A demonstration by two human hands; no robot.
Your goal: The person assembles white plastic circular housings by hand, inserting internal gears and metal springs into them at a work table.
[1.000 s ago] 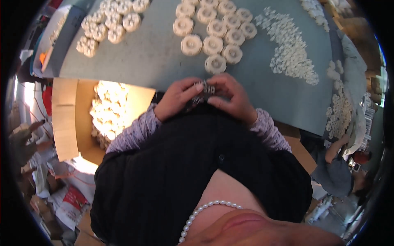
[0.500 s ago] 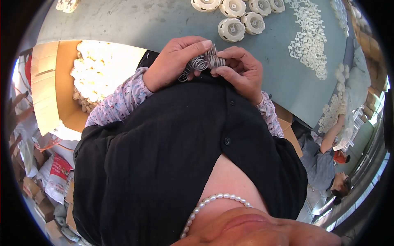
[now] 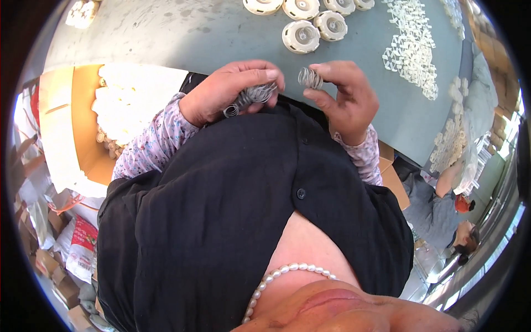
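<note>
My left hand (image 3: 229, 91) is closed around a bunch of grey coil springs (image 3: 255, 95), which stick out past the fingers in front of my body. A single coil spring (image 3: 310, 78) is pinched between the thumb and fingertips of my right hand (image 3: 348, 99), a short gap to the right of the bunch. Beyond both hands, several round cream plastic housings (image 3: 301, 36) sit on the grey table; coils show inside some of them.
Small white plastic clips (image 3: 412, 50) lie heaped on the grey table (image 3: 166, 33) at right. An open cardboard box (image 3: 88, 122) of pale round parts stands at left. Another person (image 3: 434, 213) is at the far right, beside flat pale parts (image 3: 449, 145).
My right hand has drawn away to the right, separating one coil spring from the bunch. The left hand has shifted slightly left and stays wrapped round the rest.
</note>
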